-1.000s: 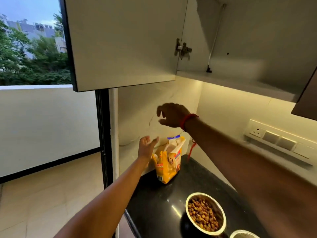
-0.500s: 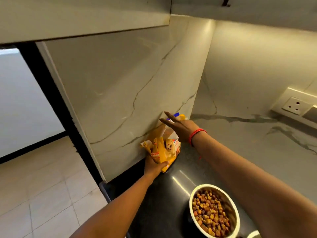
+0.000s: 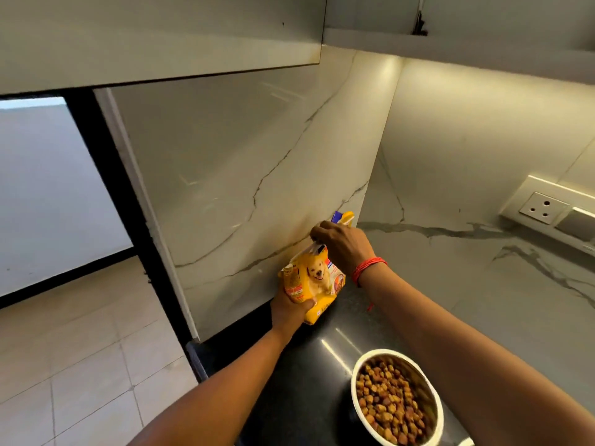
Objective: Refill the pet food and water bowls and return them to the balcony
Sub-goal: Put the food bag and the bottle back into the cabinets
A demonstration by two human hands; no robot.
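My left hand (image 3: 289, 312) grips the dog food bag (image 3: 314, 280) low to steady it while my right hand (image 3: 341, 247) pinches its top, probably to close it.

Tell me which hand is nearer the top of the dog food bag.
Right. The right hand pinches the top edge of the dog food bag; the left hand grips its lower end, down by the black counter.

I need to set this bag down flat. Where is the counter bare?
Bare counter lies between the food bag and the kibble bowl, and left of the bowl to the counter's edge. The wall corner is crowded: bag, left hand, right hand. Right of the bowl, the forearm hides it.
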